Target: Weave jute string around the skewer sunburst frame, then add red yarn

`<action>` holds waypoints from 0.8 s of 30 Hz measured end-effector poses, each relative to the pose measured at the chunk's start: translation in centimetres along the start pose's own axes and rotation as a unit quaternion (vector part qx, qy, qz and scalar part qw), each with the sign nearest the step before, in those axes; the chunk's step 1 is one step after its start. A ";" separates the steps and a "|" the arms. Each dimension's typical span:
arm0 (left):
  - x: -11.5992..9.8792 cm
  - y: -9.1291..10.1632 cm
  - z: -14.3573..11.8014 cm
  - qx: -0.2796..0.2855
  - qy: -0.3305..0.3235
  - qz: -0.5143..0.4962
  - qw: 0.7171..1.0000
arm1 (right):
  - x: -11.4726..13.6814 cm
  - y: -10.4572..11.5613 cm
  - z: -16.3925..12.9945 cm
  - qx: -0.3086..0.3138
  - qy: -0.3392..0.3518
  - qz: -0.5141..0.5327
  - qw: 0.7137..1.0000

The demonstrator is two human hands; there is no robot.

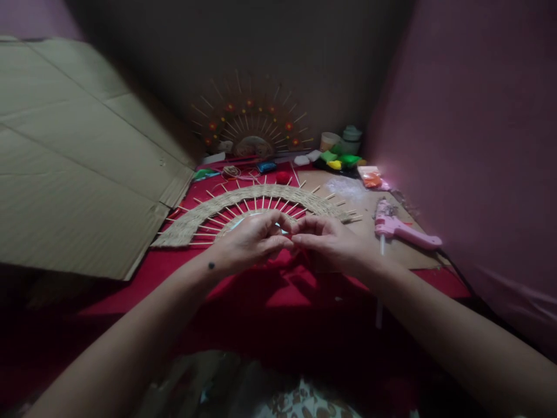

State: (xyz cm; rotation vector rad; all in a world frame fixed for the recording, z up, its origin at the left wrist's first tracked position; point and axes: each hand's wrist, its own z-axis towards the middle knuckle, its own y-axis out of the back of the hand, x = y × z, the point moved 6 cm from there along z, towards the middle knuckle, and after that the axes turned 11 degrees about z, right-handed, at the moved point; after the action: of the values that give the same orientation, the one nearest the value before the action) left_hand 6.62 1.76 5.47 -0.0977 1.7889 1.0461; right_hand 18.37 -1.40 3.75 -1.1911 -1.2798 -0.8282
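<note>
My left hand (256, 235) and my right hand (324, 238) meet at the fingertips above the front of the red-covered table. Both are closed in a pinch around a small red piece (290, 235), mostly hidden by the fingers; its material cannot be made out. Just beyond the hands lies a woven half-ring (195, 217) of straw-coloured cord with thin sticks radiating through it. A lump of red material (282, 177) rests behind its upper edge.
A pink glue gun (402, 229) lies on a cardboard sheet (357, 212) at the right. Leaning cardboard (78, 162) walls off the left. Green and yellow lumps (342, 159), a cup (329, 141) and a flower-decorated stick fan (249, 119) stand at the back.
</note>
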 end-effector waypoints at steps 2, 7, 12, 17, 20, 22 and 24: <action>0.2 0.0 0.0 0.006 -0.003 -0.003 1.000 | -0.5 -0.3 -0.1 0.012 -0.020 0.067 0.997; 0.6 -0.1 0.0 0.010 0.005 -0.043 0.999 | -0.9 -0.5 0.1 -0.024 -0.032 0.082 0.996; 0.8 0.2 -0.5 0.046 0.039 -0.086 0.994 | -0.9 0.0 0.4 -0.032 -0.040 0.109 0.993; 2.2 0.3 -0.9 0.057 0.060 -0.173 0.981 | -0.1 0.4 0.5 -0.028 -0.016 0.110 0.993; 2.8 -0.2 -1.2 0.073 0.072 -0.209 0.972 | 0.6 0.5 0.4 -0.035 -0.008 0.104 0.994; 3.0 -0.5 -1.4 0.089 0.090 -0.219 0.967 | 0.9 0.6 0.4 -0.040 -0.005 0.102 0.994; 3.3 -0.7 -1.8 0.104 0.114 -0.216 0.964 | 1.2 0.8 0.2 -0.043 0.003 0.097 0.994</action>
State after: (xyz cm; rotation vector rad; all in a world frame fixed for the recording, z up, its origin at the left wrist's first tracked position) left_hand 4.15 1.35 2.60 -0.4741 1.9559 0.5480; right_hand 19.26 -0.80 4.75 -1.3559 -1.1123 -0.7499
